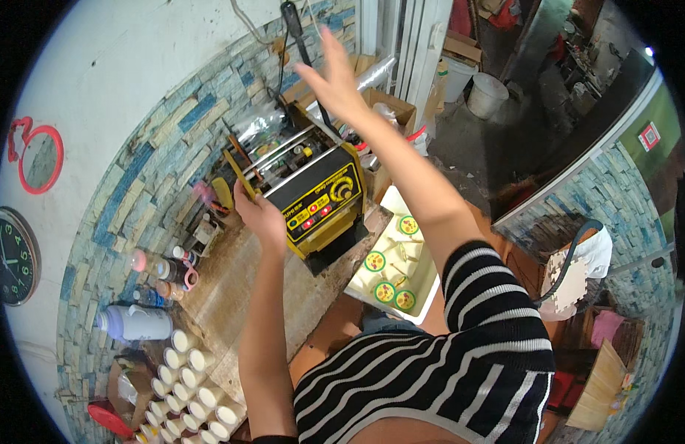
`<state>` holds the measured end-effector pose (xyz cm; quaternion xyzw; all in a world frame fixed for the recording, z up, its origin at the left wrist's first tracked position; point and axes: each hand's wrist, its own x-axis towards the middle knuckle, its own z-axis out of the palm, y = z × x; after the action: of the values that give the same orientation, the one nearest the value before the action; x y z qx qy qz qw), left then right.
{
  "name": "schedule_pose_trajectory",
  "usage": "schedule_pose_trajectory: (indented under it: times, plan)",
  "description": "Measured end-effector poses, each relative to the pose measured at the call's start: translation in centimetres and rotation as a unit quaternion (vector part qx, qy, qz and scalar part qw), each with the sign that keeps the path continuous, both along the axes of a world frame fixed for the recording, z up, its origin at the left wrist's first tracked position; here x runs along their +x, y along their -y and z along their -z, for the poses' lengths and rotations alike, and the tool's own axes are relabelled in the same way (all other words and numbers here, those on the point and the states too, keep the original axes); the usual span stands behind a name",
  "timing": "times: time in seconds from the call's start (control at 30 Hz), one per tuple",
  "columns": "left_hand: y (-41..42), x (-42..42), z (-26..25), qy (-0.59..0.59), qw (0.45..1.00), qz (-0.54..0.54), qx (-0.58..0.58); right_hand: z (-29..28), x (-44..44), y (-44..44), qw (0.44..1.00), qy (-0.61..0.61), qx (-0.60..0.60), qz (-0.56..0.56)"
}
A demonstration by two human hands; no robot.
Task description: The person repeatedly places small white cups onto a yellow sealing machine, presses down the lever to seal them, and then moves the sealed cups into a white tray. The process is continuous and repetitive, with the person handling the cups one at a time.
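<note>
A black-and-yellow cup sealing machine (pixel 320 194) stands on the worn tabletop (pixel 237 299), its front panel bearing a dial, small lit red displays and writing. My left hand (pixel 262 216) grips the machine's left side edge, fingers behind it and thumb toward the front. Raised above the back of the machine, my right hand (pixel 337 77) has its fingers apart and holds nothing. Beside it rises a long black lever handle (pixel 291 19). Right of the table, a white foam box (pixel 429 299) contains several cups with printed green-and-yellow lids (pixel 384 292).
Several uncovered cups of creamy white filling (pixel 198 410) stand at the lower left. A lavender-and-white flask (pixel 137 323) and small bottles (pixel 170 269) line the stone-patterned wall (pixel 148 188). Behind the machine is a cardboard box (pixel 406 111); white buckets (pixel 487 95) stand on the floor beyond.
</note>
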<state>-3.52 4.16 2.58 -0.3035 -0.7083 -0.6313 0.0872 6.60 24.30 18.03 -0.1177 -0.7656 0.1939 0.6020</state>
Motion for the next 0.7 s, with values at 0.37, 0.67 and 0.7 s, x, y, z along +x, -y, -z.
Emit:
schedule_pose_trajectory:
  times: [0.37,0.67,0.7]
  plan:
    - [-0.8,1.4,-1.0,-0.005,0.999,-0.009,-0.033,35.2,10.1,16.2,0.534,-0.129,-0.820,-0.159]
    - [6.5,0.9,5.9,0.129,0.988,0.031,0.074,36.0,12.6,16.7,0.453,-0.187,-0.831,-0.264]
    - [8.2,1.7,7.2,0.149,0.988,0.025,0.043,36.1,14.0,17.2,0.444,-0.186,-0.832,-0.276]
